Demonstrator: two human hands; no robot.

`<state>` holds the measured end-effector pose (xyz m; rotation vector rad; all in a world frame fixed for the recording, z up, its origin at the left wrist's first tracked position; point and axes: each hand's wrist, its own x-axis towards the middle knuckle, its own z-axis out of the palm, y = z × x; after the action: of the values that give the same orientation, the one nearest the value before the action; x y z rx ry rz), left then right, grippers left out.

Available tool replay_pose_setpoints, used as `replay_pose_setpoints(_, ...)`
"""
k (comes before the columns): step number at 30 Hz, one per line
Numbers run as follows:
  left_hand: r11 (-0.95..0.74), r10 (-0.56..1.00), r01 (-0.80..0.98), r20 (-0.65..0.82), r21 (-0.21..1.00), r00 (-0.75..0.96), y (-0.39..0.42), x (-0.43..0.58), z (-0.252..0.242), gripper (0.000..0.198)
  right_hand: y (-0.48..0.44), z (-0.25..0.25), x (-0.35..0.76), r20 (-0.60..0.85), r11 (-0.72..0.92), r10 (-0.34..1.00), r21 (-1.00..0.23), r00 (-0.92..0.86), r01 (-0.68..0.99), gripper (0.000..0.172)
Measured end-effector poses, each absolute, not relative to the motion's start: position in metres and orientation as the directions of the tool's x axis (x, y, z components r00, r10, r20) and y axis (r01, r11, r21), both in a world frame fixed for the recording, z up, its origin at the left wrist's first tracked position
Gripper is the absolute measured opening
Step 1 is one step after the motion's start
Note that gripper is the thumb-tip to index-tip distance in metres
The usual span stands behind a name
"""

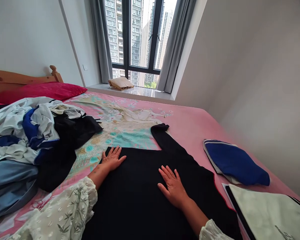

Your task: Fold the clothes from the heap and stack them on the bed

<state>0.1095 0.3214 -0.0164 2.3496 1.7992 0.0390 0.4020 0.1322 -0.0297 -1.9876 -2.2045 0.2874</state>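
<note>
A black long-sleeved garment (140, 193) with red trim along its right side lies spread out on the bed in front of me. One sleeve stretches away toward the window, its end bunched up. My left hand (113, 158) rests flat near the garment's far left corner, fingers spread. Farther right, my right hand (173, 186) also presses flat on the black cloth, with its fingers stretched out. Neither hand grips anything. The near part of the garment runs out of view below.
A heap of loose clothes (40, 133) covers the left of the bed (190, 123). At the right lie a folded blue garment (235, 161) and a folded pale garment (267, 206). A red pillow (50, 90) is by the headboard; a tan folded bundle (121, 83) sits on the windowsill.
</note>
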Motion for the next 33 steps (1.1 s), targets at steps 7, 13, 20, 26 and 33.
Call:
replay_pose_setpoints(7,-0.304,0.948,0.942,-0.057,0.143,0.314,0.249,0.115,-0.010,0.061,0.129,-0.030,0.401,0.032,0.084,0.996,-0.245,-0.079,0.966,0.060)
replay_pose_setpoints(13,-0.371,0.922,0.914,-0.056,0.163,0.384,0.144,0.071,-0.013,0.060,0.124,-0.031,0.391,0.024,-0.076,0.996,-0.188,0.082,0.979,0.066)
replay_pose_setpoints(20,-0.173,0.980,0.980,-0.086,0.095,0.181,0.083,-0.019,-0.007,0.064,0.067,-0.036,0.382,-0.006,-0.313,0.949,-0.167,0.316,0.935,0.074)
replay_pose_setpoints(26,0.008,1.000,0.997,-0.017,0.077,-0.007,0.043,-0.024,-0.013,0.077,-0.039,-0.031,0.388,-0.045,-0.394,0.919,-0.137,0.392,0.909,0.088)
replay_pose_setpoints(33,0.007,0.998,0.965,0.058,0.260,-0.023,0.003,-0.011,-0.023,0.070,-0.163,-0.051,0.378,0.068,-0.512,0.847,-0.157,0.526,0.845,0.079)
